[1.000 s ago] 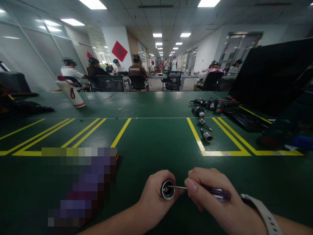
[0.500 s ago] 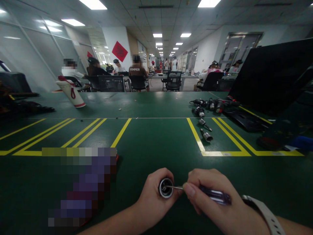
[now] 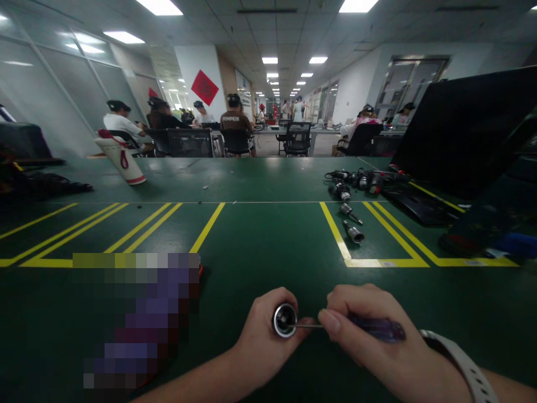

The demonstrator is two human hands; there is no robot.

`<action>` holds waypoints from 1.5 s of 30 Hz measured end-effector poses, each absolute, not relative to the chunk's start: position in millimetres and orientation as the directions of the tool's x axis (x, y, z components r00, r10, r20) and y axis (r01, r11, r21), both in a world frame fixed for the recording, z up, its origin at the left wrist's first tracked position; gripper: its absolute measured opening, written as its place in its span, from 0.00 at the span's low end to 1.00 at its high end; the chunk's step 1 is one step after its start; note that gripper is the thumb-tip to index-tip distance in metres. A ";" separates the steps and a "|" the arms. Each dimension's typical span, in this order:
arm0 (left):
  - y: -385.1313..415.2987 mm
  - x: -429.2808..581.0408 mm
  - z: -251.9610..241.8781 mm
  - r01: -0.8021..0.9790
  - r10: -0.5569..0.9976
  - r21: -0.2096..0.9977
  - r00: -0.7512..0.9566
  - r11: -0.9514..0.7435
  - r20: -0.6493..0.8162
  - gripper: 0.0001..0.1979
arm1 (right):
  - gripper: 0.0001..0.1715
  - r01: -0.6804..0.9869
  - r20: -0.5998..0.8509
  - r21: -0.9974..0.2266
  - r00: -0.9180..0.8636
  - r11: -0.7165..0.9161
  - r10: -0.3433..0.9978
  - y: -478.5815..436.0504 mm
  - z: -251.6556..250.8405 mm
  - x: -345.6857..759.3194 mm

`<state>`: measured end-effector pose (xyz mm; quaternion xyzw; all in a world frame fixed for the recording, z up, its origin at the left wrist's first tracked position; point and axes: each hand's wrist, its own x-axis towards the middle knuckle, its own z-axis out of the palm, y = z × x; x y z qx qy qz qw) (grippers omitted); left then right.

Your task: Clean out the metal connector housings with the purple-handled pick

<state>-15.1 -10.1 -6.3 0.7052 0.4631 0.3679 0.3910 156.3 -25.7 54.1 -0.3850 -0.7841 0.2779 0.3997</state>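
My left hand is wrapped round a hollow metal cylinder, its bright round rim facing me and dark parts inside. Most of the cylinder's body is hidden by the fingers. A screwdriver with a clear purple handle lies in the closed grip of my right hand. Its thin shaft runs leftward to the cylinder, and the tip sits at or inside the opening. Beyond my right hand, a metal cup-shaped part with a stem and a smaller similar part rest on the green table.
At the left lies a phone-like, pixelated object with a red edge. Yellow tape lines mark the table. A tilted white cup, a cluster of cables and metal parts and a large black screen stand farther off. People sit beyond.
My right hand has shifted a little to the right with the screwdriver, so more of its shaft shows between the hand and the cylinder. My left hand has hardly moved.
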 end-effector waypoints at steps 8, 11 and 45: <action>-13.8 -17.6 -8.2 0.338 0.924 0.884 0.315 -0.322 0.216 0.12 | 0.19 0.308 0.310 -0.836 -0.418 0.455 0.854 -23.8 59.8 157.0; -14.3 -17.4 -8.5 0.373 0.933 0.876 0.302 -0.305 0.196 0.11 | 0.19 0.286 0.307 -0.852 -0.404 0.438 0.862 -22.2 62.6 159.5; 11.8 -28.3 -10.1 0.623 0.877 0.624 0.257 -0.472 0.406 0.10 | 0.20 0.288 0.442 -0.758 -0.434 0.586 0.785 -19.4 31.8 148.8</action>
